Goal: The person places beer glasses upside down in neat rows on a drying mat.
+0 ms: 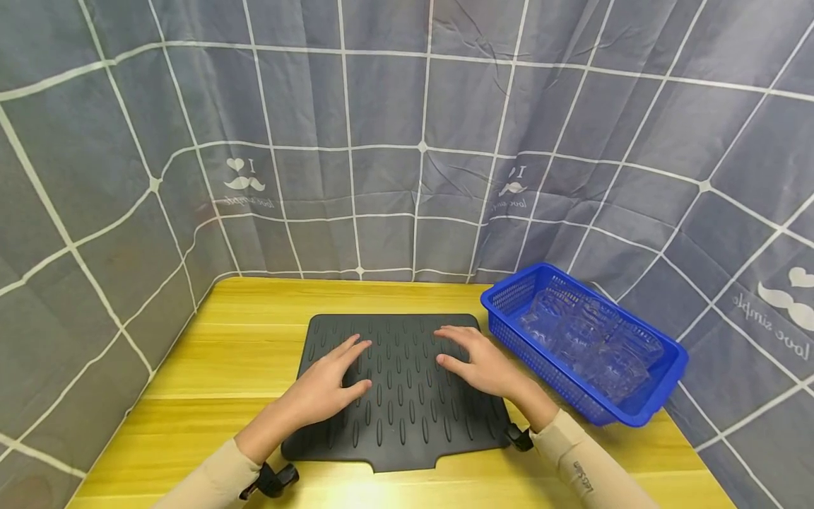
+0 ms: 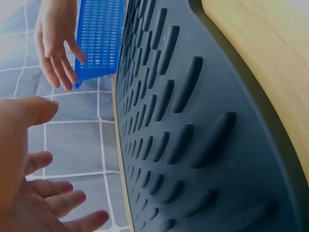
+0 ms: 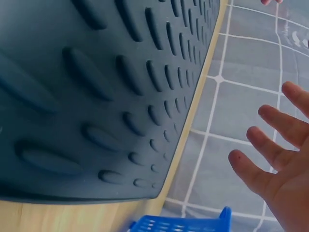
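A dark grey mat (image 1: 400, 438) with raised oval ridges lies on the wooden table, a tab at its near edge. Over its left part hovers my left hand (image 1: 328, 385), fingers spread and holding nothing. My right hand (image 1: 480, 364) is above the mat's right part, fingers apart, also holding nothing. In the left wrist view the left hand's fingers (image 2: 48, 188) are raised off the ridged mat (image 2: 164, 116). The right wrist view shows the right hand's fingers (image 3: 270, 145) spread beside the mat (image 3: 111, 96), with air between them.
To the right stands a blue plastic basket (image 1: 655, 403) with perforated sides, holding several clear glass-like vessels (image 1: 579, 339). Yellow wood-grain table (image 1: 242, 339) surrounds the mat. A grey curtain with white grid lines (image 1: 388, 184) encloses the back and sides.
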`<state>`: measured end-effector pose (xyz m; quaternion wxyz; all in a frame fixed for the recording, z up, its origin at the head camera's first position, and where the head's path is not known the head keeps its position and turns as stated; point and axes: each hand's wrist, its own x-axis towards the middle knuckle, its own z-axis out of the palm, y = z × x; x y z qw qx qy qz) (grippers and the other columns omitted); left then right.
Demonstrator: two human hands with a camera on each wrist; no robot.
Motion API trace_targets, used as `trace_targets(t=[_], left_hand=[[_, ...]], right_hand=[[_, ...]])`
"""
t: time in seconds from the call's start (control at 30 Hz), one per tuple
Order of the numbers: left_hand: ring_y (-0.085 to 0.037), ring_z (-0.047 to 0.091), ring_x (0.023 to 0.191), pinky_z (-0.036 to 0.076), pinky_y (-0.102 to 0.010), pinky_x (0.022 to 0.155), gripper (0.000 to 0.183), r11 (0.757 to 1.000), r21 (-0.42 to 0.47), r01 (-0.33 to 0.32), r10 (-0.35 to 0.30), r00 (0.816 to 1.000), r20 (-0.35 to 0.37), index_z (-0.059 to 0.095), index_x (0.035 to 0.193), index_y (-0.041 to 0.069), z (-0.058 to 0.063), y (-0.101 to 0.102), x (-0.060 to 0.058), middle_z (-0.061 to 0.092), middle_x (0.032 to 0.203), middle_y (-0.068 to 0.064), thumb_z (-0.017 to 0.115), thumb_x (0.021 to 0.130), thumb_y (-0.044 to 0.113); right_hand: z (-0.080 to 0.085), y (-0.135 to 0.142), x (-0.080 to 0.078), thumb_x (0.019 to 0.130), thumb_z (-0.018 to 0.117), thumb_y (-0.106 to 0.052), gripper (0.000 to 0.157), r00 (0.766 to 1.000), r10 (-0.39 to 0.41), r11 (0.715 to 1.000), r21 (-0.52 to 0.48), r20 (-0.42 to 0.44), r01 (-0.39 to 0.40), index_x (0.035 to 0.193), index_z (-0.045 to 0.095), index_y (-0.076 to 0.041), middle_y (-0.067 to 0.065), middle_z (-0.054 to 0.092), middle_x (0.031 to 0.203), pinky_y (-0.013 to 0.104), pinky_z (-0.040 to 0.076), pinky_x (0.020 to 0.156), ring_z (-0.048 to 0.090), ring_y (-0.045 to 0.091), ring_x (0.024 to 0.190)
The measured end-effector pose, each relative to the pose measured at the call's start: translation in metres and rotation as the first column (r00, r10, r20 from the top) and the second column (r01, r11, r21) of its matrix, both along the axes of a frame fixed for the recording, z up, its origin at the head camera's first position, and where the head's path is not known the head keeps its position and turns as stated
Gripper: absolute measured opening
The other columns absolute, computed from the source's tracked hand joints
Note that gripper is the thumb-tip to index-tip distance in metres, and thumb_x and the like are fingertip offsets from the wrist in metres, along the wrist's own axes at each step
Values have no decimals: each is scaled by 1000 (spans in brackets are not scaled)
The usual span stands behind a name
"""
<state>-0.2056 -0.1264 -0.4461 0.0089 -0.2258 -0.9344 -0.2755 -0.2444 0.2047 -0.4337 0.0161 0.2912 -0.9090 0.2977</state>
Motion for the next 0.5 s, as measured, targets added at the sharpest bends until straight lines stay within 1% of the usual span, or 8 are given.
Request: trace_targets(t=[0.17,0.27,0.37,0.43,0.5], left_hand=[[-32,47,141,44,-56,108,65,997,76,-14,17,999,-38,44,153,21,2,1,-1,44,156,-8,68,95,37],[-29,54,133,48,-53,104,61,994,107,-32,37,998,-43,48,150,21,2,1,-2,51,150,-5,69,95,34],[-24,61,119,53,-46,93,59,990,131,-43,47,999,-24,49,149,21,2,0,-2,55,144,-2,70,95,32],[-22,62,108,53,-39,84,59,989,142,-43,45,999,-8,49,149,21,1,-1,-2,56,141,-2,70,95,31],[-21,61,101,51,-36,78,58,986,160,-41,40,999,9,49,149,21,1,-2,-2,57,139,-2,70,95,29]], right_hand=[[0,2,-2,101,60,-44,49,999,5,996,-85,32,-2,145,54,-26,5,47,154,57,39,111,43,29,143],[1,3,-3,101,60,-41,47,999,19,993,-114,44,-14,145,54,-25,5,47,155,56,41,111,43,29,144],[4,4,-4,101,60,-39,47,997,35,989,-144,70,-25,145,54,-23,6,46,155,56,42,109,43,29,144],[7,4,-6,101,60,-38,47,996,42,987,-157,84,-28,145,54,-23,6,47,154,56,43,109,44,28,143],[11,5,-8,102,59,-37,46,995,48,984,-173,92,-31,145,54,-22,6,47,154,56,43,108,45,27,142]])
